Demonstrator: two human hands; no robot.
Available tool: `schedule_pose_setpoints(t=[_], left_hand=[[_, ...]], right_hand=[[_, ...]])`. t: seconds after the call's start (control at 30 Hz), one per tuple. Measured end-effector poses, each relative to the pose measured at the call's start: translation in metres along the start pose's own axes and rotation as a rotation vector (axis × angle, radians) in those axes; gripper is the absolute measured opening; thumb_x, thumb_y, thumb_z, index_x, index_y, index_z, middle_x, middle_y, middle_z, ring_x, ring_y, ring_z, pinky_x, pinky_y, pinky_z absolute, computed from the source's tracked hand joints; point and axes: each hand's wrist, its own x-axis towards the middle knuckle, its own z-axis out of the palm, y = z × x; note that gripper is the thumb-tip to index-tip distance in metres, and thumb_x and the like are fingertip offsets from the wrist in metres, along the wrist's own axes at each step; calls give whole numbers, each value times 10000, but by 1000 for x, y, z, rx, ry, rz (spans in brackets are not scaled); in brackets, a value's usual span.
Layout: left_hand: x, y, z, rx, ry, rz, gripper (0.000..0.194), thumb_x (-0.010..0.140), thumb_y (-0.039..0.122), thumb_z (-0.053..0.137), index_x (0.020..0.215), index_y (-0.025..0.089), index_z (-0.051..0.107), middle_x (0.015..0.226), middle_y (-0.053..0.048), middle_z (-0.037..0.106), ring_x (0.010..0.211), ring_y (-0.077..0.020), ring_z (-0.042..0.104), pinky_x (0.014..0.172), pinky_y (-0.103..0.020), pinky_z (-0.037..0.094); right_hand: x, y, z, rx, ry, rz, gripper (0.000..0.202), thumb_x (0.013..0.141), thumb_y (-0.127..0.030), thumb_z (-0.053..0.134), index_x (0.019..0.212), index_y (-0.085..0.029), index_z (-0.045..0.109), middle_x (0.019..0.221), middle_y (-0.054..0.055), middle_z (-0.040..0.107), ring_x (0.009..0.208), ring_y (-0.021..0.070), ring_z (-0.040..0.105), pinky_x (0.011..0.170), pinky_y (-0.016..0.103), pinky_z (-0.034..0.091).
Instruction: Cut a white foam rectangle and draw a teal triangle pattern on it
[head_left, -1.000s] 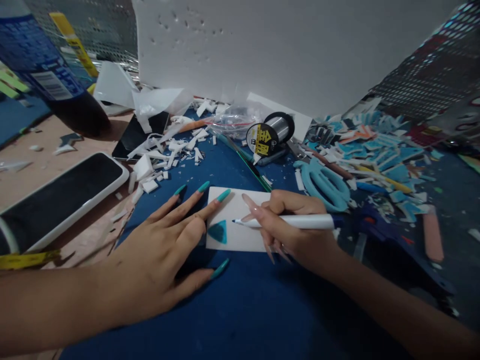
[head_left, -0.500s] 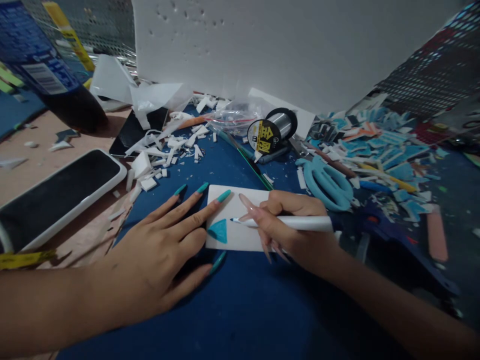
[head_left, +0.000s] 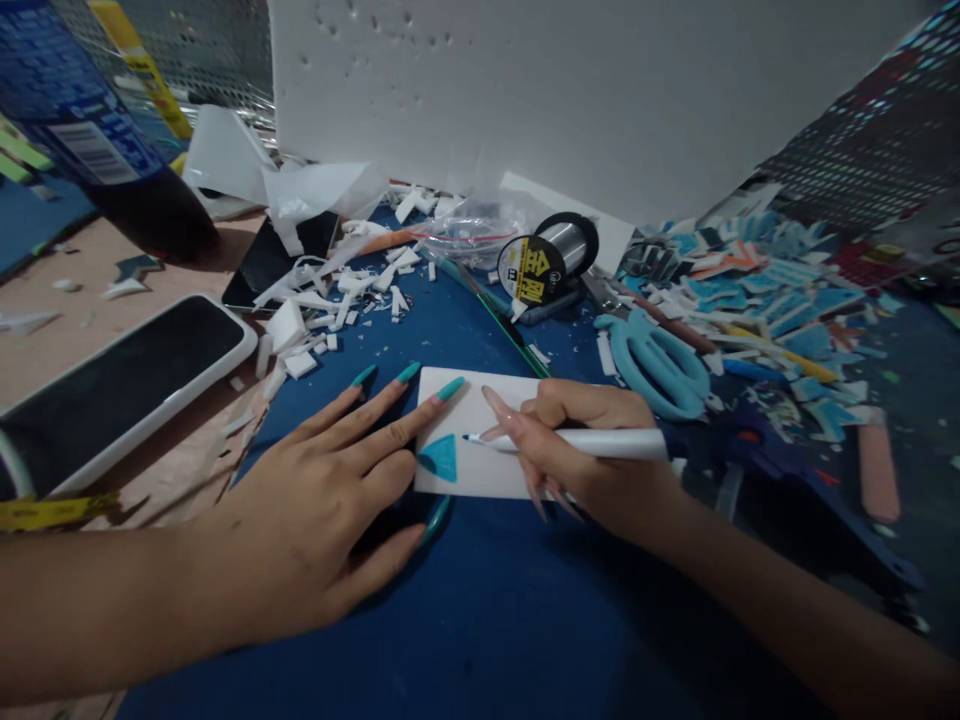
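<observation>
Here, through the head camera, I see my left hand (head_left: 337,500) spread out flat with nothing gripped, its pointing finger on the white card (head_left: 487,474). My right hand (head_left: 604,492) is closed around a white marker (head_left: 619,444), its blue tip just beside a blue triangle (head_left: 442,458) on the card; I can't tell if it touches. The card lies on the blue mat (head_left: 465,620), between my hands. Light blue scissors (head_left: 652,362) sit near my right hand.
</observation>
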Motion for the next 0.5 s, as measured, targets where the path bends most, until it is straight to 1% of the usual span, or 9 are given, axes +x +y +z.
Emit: schedule_pose_setpoints(t=[0.1,0.23,0.33,0.5], left_hand=[[1,0,0,4,-14,-3,244,1033,391,528,1072,179,642,1637,-162,389,1459,-453,443,1088,-713,518],[1,-1,-1,11,-11,0,250,1033,392,526,1080,175,639,1639,-156,386,1463,-455,434,1074,-710,532],[0,-1,-1,14,1,11,247,1036,388,521,1081,174,635,1639,-158,384,1454,-452,449,1076,-707,532],[0,0,-2,11,-13,-1,251,1046,383,506,1099,177,640,1643,-147,372,1459,-443,442,1086,-702,528]], right_hand=[[0,-3,0,-10,-4,3,437,889,-220,669,530,-244,421,448,-42,555,313,97,432,357,255,353],[0,-6,-1,-40,-4,15,449,900,-224,667,523,-245,422,450,-41,550,343,109,452,414,270,409],[0,-5,-1,-63,-2,-22,444,900,-220,657,519,-238,429,451,-47,544,344,96,444,424,259,399],[0,-4,-1,-121,19,-86,405,855,-153,605,503,-232,420,424,-56,498,360,87,450,440,236,401]])
